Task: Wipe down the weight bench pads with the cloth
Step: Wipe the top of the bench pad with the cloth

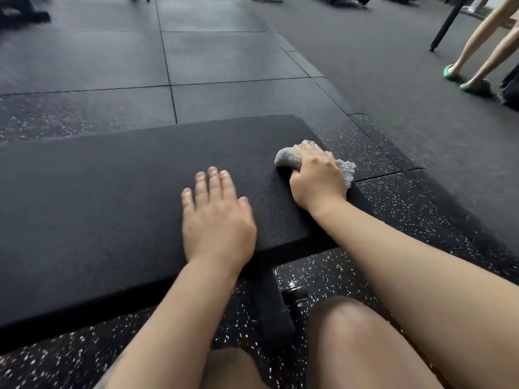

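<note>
On black bench pad (112,197) over speckled gym floor (421,209): L hand (216,220) flat, R hand (317,178) clutching cloth (286,158).

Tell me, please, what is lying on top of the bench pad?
The left hand rests flat on the bench pad; the right hand grips the grey cloth there. Most of the cloth is covered.

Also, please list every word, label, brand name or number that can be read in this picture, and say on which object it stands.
None: no readable text shows anywhere in the head view.
The bench pad has only a plain woven texture.
The grey cloth, gripped by the right hand, carries no visible label.
The left hand lies flat on the pad.
The far equipment at the top edge is too blurred to show any lettering.
</note>
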`<action>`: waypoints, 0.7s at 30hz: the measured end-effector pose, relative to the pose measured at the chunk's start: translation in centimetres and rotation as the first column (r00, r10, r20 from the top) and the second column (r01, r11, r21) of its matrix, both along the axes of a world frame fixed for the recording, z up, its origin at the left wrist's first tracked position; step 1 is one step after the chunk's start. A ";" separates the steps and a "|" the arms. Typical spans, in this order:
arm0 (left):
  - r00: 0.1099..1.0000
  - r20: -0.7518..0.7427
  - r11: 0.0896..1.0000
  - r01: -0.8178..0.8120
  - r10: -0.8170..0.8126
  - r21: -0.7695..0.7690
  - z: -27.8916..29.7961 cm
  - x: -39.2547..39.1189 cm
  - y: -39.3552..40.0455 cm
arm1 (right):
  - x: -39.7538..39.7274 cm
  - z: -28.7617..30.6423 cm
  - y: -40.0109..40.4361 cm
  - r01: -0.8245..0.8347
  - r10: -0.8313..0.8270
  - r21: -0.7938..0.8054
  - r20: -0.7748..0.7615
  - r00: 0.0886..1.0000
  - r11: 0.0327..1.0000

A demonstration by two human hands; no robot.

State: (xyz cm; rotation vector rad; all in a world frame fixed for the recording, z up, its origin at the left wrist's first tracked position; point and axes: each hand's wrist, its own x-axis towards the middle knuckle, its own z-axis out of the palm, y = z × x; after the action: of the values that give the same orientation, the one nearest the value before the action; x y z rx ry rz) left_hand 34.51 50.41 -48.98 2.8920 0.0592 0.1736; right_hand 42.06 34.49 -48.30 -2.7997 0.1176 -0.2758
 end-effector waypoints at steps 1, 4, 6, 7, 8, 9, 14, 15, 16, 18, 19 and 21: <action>1.000 -0.010 1.000 0.015 -0.015 -0.005 0.0 0.1 -0.9 | -0.6 0.2 0.2 -0.058 0.058 0.002 -0.001 0.998 0.998; 0.999 -0.019 0.999 0.042 -0.042 0.003 -0.5 0.7 -1.2 | -4.6 0.3 -1.0 -0.403 0.406 0.054 -0.039 0.913 0.913; 0.999 -0.018 0.999 0.041 -0.041 0.008 -0.6 0.5 -0.8 | -6.4 0.6 -3.7 -0.517 0.519 0.046 -0.098 0.849 0.855; 0.999 -0.021 0.999 0.049 -0.048 0.007 -0.5 0.4 -0.8 | -6.2 0.6 -5.3 -0.513 0.511 0.012 -0.103 0.853 0.859; 0.998 -0.028 0.999 0.054 -0.054 0.006 -0.4 0.3 -0.9 | -5.5 0.7 -6.4 -0.478 0.475 -0.017 -0.096 0.875 0.878; 0.998 -0.031 0.999 0.052 -0.051 0.009 -0.3 0.3 -0.9 | -4.2 0.6 -6.9 -0.424 0.421 -0.020 -0.091 0.903 0.905; 1.000 -0.007 1.000 0.023 -0.023 -0.012 -0.1 0.5 -1.0 | 1.5 0.6 -4.6 -0.208 0.209 0.026 -0.060 0.976 0.978; 1.000 -0.006 1.000 0.021 -0.022 -0.015 -0.1 0.4 -1.0 | 0.7 0.5 -4.5 -0.236 0.237 0.035 -0.053 0.970 0.971; 1.000 -0.004 1.000 0.023 -0.023 -0.012 -0.1 0.4 -0.9 | -0.8 0.4 -4.8 -0.303 0.305 0.047 -0.043 0.951 0.952; 0.999 -0.009 0.999 0.034 -0.034 0.001 -0.2 0.5 -0.7 | -4.9 0.4 -6.2 -0.470 0.473 0.054 -0.041 0.880 0.881; 0.999 -0.024 0.999 0.038 -0.038 0.008 -0.2 0.4 -0.5 | -6.4 0.4 -7.2 -0.534 0.536 0.050 -0.057 0.842 0.844; 0.998 -0.056 0.999 0.032 -0.031 0.015 -0.2 0.4 -0.6 | -6.7 0.4 -9.3 -0.576 0.576 0.032 -0.079 0.813 0.817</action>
State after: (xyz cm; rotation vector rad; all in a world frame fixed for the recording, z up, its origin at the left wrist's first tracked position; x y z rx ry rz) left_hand 34.89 49.84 -49.13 2.9118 0.0217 0.0874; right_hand 35.39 25.16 -47.91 -2.6774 -0.7052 -0.0034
